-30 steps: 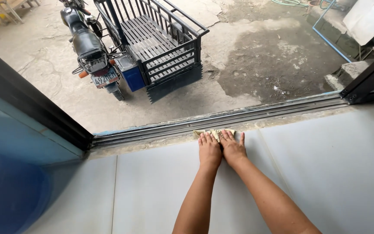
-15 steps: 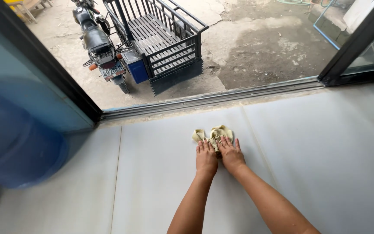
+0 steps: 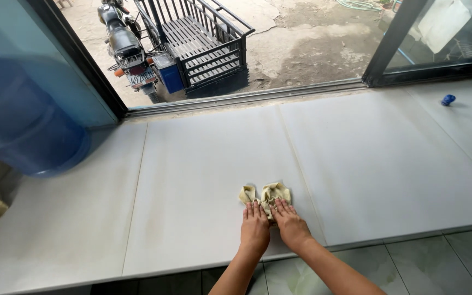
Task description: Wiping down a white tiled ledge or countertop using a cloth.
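Both hands are flat, side by side, fingers spread, pressing on a crumpled yellowish rag (image 3: 265, 195) on the white floor (image 3: 203, 164). Left hand (image 3: 254, 229) and right hand (image 3: 289, 224) cover its near edge, neither one nearer. The rag bunches out ahead of the fingertips, long axis left to right, toward the door track (image 3: 247, 98).

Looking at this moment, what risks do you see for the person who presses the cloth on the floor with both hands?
1. Both hands, left hand and right hand, press one small yellow cloth on smooth pale floor tiles; if the tiles are wet, the hands might slide forward.
2. The doorway track lies open ahead, so dirt from the yard may come back in.
3. A small blue cap lies loose on the tiles and might be stepped on.
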